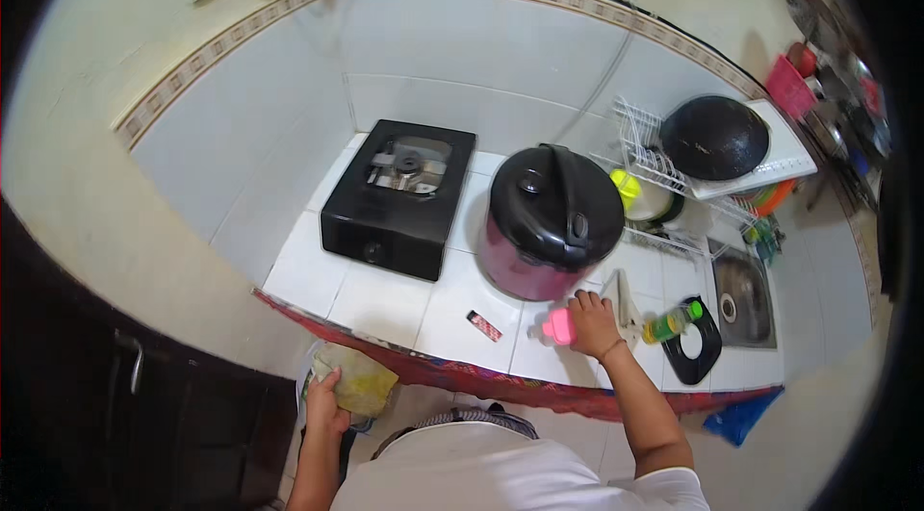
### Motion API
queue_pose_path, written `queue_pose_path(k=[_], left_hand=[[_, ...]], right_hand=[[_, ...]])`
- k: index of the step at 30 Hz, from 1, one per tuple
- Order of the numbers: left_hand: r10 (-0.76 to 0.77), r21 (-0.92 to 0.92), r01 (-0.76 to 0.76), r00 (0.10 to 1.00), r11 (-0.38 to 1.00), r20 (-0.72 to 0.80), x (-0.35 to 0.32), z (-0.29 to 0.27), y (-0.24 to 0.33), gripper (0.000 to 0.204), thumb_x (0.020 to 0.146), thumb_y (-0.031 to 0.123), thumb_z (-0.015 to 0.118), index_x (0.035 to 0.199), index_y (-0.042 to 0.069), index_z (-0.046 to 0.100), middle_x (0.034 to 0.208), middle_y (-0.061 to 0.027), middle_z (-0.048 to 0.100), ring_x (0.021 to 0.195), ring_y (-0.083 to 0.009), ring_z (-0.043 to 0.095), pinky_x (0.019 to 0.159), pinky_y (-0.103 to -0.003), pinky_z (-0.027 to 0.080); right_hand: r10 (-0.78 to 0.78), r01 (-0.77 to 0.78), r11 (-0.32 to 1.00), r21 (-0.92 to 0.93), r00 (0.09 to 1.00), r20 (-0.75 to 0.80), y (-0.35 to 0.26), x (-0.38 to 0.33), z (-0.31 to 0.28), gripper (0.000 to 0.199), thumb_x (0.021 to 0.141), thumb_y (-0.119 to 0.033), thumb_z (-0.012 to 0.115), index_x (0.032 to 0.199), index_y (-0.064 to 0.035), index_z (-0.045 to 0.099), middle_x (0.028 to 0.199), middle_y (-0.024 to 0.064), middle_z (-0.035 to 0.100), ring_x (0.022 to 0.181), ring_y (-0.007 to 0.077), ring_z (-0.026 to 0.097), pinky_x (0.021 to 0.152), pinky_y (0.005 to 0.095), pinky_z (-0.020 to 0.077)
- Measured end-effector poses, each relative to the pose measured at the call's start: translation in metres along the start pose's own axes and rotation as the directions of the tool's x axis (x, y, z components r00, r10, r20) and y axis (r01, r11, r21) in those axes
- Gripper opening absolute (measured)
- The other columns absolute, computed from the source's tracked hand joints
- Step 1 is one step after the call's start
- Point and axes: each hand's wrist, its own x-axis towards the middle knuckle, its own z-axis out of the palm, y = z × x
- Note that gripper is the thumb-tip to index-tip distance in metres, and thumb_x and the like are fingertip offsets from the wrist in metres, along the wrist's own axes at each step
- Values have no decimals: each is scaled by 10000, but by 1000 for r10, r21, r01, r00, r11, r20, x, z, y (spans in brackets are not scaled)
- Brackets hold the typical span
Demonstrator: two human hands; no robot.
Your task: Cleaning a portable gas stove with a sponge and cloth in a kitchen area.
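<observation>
My left hand [327,407], low beyond the counter's front edge, is closed on a yellowish, stained cloth [358,380]. On the counter my right hand [594,323] has its fingers closed around a small pink plastic container [560,326]; its far side is hidden by the hand. Just behind stands a large rice cooker [534,261] with a black lid and purple body. To the left of the pink container lies a small red and black packet [484,325]. A pale cloth [624,307] lies right beside my right hand.
A black single-burner stove [395,222] stands at the left. At the right are a green-capped bottle [669,324], a black stove plate with a round hole [707,357], a sink [743,299] and a white dish rack [640,140] holding a black wok [714,138]. Red fabric [433,373] edges the counter.
</observation>
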Motion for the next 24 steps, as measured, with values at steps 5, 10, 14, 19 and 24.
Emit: queue_pose_path(k=[5, 10, 14, 19, 24], left_hand=[[103, -135, -115, 990, 984, -93, -13, -37, -3, 326, 883, 53, 527, 1206, 28, 497, 1130, -150, 598, 1036, -319, 604, 891, -486, 502], [161, -211, -210, 960, 955, -228, -31, -67, -5, 312, 894, 59, 519, 1202, 12, 499, 1142, -152, 595, 1051, -321, 600, 904, -487, 496], [161, -246, -231, 948, 941, -275, -38, -88, -6, 310, 906, 71, 504, 1203, -17, 504, 1158, -158, 595, 1058, -312, 598, 923, -463, 487], [150, -265, -240, 936, 934, -320, -45, -89, -12, 323, 905, 80, 517, 1216, -5, 493, 1164, -154, 589, 1052, -319, 600, 902, -473, 501], [135, -328, -214, 959, 920, -249, -57, -110, -24, 345, 905, 69, 507, 1239, -19, 484, 1171, -157, 584, 1051, -313, 599, 903, -441, 504]], right_hand=[[-57, 21, 983, 184, 980, 191, -4, 6, -17, 540, 567, -275, 760, 1045, -110, 569, 1021, 109, 605, 993, 293, 577, 820, 471, 419], [-149, 101, 973, 207, 962, 231, -46, 23, -49, 663, 515, -295, 790, 1108, -125, 548, 1017, 106, 606, 1020, 307, 572, 854, 477, 422], [-331, 306, 880, 362, 944, 6, -118, 70, -64, 646, 543, -290, 785, 1112, -115, 533, 1024, 106, 588, 995, 312, 563, 808, 472, 422], [-393, 442, 847, 295, 895, -212, -217, 150, -23, 562, 573, -291, 759, 1042, -84, 531, 953, 103, 580, 953, 296, 567, 780, 462, 420], [-341, 362, 912, 194, 931, -132, -282, 200, -9, 580, 572, -334, 774, 1036, -73, 542, 1002, 120, 594, 969, 283, 576, 800, 464, 418]])
